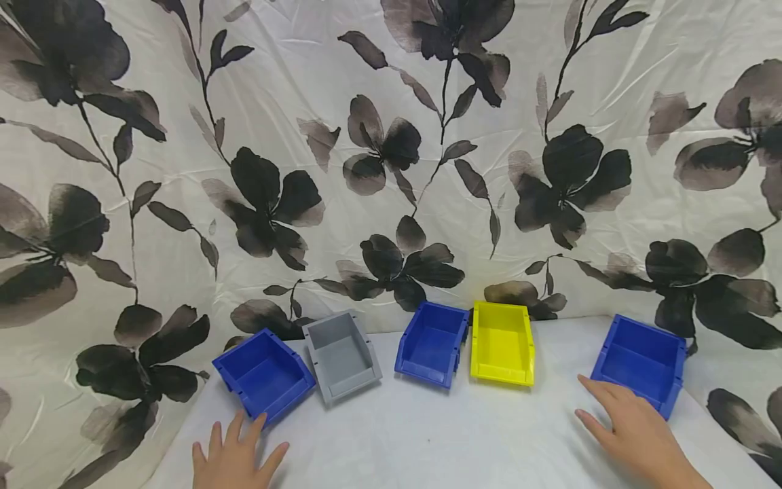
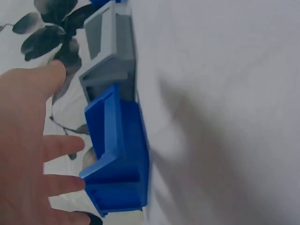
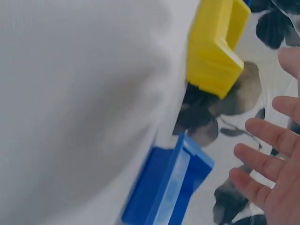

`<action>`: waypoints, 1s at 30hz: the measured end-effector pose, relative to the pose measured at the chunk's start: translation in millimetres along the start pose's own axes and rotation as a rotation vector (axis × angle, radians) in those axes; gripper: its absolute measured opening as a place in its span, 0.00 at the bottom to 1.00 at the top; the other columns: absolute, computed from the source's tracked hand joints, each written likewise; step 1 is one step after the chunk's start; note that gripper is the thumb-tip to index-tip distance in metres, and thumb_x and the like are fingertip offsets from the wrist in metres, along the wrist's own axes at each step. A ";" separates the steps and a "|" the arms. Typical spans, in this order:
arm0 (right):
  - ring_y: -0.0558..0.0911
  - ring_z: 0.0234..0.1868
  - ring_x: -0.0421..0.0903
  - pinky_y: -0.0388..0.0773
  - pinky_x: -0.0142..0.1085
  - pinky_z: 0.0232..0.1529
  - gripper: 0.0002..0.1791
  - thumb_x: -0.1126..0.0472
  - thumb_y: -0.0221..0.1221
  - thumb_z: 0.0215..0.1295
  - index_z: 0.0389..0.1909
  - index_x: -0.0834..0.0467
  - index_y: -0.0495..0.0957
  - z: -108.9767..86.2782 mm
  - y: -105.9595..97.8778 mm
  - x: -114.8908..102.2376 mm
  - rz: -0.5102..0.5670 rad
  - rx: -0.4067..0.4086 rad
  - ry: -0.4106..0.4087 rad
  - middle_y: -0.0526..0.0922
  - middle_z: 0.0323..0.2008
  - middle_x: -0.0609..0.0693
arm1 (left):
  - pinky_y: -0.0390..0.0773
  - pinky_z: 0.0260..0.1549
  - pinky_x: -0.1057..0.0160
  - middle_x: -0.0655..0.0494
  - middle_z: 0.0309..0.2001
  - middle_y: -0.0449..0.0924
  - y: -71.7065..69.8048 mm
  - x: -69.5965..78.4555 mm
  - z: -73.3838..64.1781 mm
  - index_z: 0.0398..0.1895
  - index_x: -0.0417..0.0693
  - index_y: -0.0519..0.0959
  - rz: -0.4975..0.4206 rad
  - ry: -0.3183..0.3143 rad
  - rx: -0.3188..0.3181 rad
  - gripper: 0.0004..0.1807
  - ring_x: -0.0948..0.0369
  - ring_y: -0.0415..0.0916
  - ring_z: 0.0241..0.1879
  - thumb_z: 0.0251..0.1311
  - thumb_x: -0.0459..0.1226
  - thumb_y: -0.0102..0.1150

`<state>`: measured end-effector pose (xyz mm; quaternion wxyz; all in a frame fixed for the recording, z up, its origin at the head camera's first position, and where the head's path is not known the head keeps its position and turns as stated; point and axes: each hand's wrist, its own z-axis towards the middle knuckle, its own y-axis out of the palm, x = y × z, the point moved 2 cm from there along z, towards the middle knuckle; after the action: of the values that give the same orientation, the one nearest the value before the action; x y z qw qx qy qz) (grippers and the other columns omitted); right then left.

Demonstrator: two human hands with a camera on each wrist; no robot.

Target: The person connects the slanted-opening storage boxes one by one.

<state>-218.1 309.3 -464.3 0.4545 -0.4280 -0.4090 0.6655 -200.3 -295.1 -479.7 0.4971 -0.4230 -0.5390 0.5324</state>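
Observation:
My left hand [image 1: 235,456], fingers spread, is just in front of the leftmost blue bin [image 1: 265,375]; its fingertips overlap the bin's near edge in the head view. In the left wrist view the fingers [image 2: 65,185] point toward that blue bin [image 2: 123,159], with nothing held. On the other side, my right hand [image 1: 632,431] reaches in before the right-hand blue bin [image 1: 641,360], covering its near left corner in the head view. Its fingers [image 3: 262,161] are extended and apart in the right wrist view, and they hold nothing.
Between the hands, a grey bin [image 1: 342,356], a middle blue bin [image 1: 432,345] and a yellow bin [image 1: 502,345] stand along the back of the white table [image 1: 415,441]. A wide gap separates yellow from right-hand blue. Behind hangs a floral cloth [image 1: 305,88].

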 end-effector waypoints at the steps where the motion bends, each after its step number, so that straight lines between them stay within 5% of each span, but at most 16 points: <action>1: 0.74 0.54 0.65 0.68 0.64 0.49 0.32 0.44 0.62 0.62 0.63 0.58 0.73 0.2 -3.3 1.7 0.012 0.017 0.006 0.78 0.55 0.62 | 0.50 0.51 0.22 0.25 0.61 0.64 -2.7 -3.0 0.1 0.61 0.41 0.74 -0.013 0.014 0.030 0.47 0.21 0.52 0.59 0.54 0.71 0.49; 7: 0.77 0.49 0.66 0.72 0.62 0.43 0.24 0.49 0.60 0.65 0.54 0.61 0.79 -1.9 -16.0 15.4 0.092 0.081 0.100 0.80 0.50 0.64 | 0.66 0.44 0.27 0.24 0.57 0.66 -17.6 -19.7 1.6 0.59 0.37 0.75 -0.086 0.069 0.173 0.35 0.24 0.61 0.55 0.59 0.56 0.59; 13: 0.82 0.37 0.60 0.77 0.50 0.32 0.18 0.53 0.60 0.66 0.47 0.64 0.81 -9.3 -17.2 33.3 0.197 0.176 0.261 0.84 0.39 0.61 | 0.67 0.43 0.29 0.27 0.62 0.61 -20.5 -36.2 8.7 0.63 0.39 0.70 -0.200 0.018 0.119 0.36 0.28 0.64 0.55 0.62 0.56 0.56; 19: 0.73 0.31 0.33 0.67 0.24 0.24 0.18 0.55 0.54 0.70 0.46 0.66 0.80 -9.8 -25.9 59.4 0.282 0.317 0.416 0.84 0.37 0.63 | 0.62 0.49 0.28 0.26 0.65 0.55 -25.6 -46.5 20.3 0.66 0.37 0.65 -0.317 -0.057 0.072 0.39 0.27 0.60 0.59 0.65 0.58 0.51; 23: 0.63 0.27 0.23 0.65 0.25 0.23 0.20 0.54 0.51 0.72 0.49 0.69 0.78 -7.1 -30.2 76.9 0.323 0.364 0.562 0.82 0.40 0.65 | 0.60 0.51 0.28 0.25 0.66 0.52 -33.5 -49.1 27.1 0.68 0.36 0.61 -0.387 -0.055 0.080 0.39 0.27 0.59 0.59 0.67 0.57 0.48; 30: 0.64 0.22 0.21 0.67 0.23 0.21 0.23 0.56 0.46 0.74 0.55 0.72 0.73 1.9 -29.4 103.0 0.447 0.366 0.707 0.80 0.44 0.69 | 0.63 0.51 0.31 0.22 0.66 0.52 -34.7 -56.4 42.7 0.67 0.34 0.62 -0.551 -0.046 0.183 0.33 0.27 0.60 0.59 0.70 0.50 0.49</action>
<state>-235.1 414.8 -456.6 0.4796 -0.6194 -0.0019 0.6215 -231.5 -359.9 -447.4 0.6466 -0.2020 -0.5946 0.4330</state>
